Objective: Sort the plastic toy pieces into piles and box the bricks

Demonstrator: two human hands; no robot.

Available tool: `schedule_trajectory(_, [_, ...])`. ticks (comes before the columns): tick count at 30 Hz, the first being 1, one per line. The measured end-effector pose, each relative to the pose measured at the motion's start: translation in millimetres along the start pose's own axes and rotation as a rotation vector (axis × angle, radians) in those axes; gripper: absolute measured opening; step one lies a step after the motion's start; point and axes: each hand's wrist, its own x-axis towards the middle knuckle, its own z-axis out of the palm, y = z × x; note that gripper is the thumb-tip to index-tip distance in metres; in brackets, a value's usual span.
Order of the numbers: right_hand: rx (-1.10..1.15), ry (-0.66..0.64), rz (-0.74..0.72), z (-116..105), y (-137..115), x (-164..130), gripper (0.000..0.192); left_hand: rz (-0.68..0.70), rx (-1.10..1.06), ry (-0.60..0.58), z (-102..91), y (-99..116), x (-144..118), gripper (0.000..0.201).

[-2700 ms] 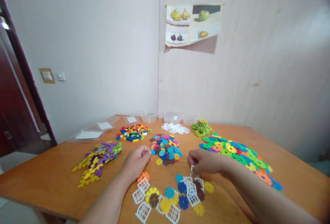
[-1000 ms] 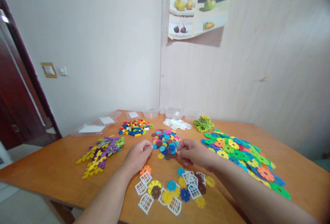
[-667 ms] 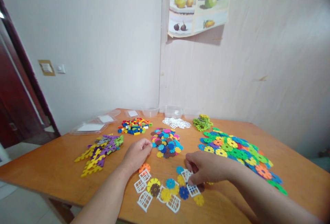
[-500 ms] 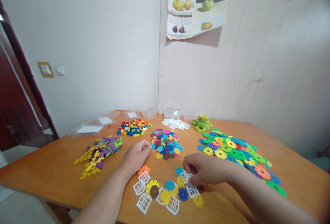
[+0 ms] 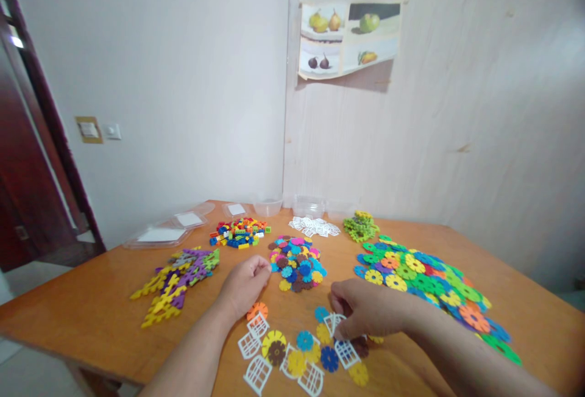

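Note:
My left hand (image 5: 244, 287) rests on the wooden table (image 5: 91, 318) as a loose fist, nothing visible in it, just left of a heap of small coloured flower discs (image 5: 296, 263) and above an orange disc (image 5: 257, 310). My right hand (image 5: 365, 314) lies with curled fingers pinching a white window piece (image 5: 335, 322). In front of both hands lies a flat spread of white window pieces (image 5: 257, 374), a yellow disc (image 5: 273, 342) and a blue disc (image 5: 328, 357).
A long pile of large flower discs (image 5: 425, 275) lies at the right, yellow and purple connectors (image 5: 176, 275) at the left. Further back are small bricks (image 5: 237, 232), white pieces (image 5: 314, 226), green pieces (image 5: 361, 226), clear tubs (image 5: 267, 207) and lids (image 5: 158, 235).
My right hand reached up to the small disc heap, then came back down to the white window pieces near the front. My left hand stayed in place.

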Motion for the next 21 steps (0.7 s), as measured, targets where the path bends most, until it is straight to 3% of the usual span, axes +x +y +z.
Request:
schedule_trajectory(5, [0.29, -0.109, -0.016, 5, 7, 6, 0.021, -0.008, 0.004, 0.017, -0.6, 3, 1, 0.03])
schedule_trajectory(9, [0.441, -0.034, -0.065, -3, 11, 27, 0.016, 0.003, 0.017, 0.026, 0.5, 0, 1, 0.03])
schedule_trajectory(11, [0.598, 0.057, -0.059, -15, 10, 43, 0.014, -0.006, 0.008, 0.028, 0.7, 0, 1, 0.03])
schedule_trajectory(15, [1.114, 0.538, -0.026, -41, 7, 70, 0.027, -0.029, -0.011, 0.016, -0.2, 2, 1, 0.03])
schedule_trajectory(17, [1.193, 0.629, -0.021, -45, 7, 74, 0.033, -0.03, -0.013, 0.013, -0.5, 3, 1, 0.031])
schedule_trajectory(21, [0.996, 0.429, -0.017, -30, 11, 64, 0.026, -0.017, -0.006, 0.003, -0.2, 0, 1, 0.031])
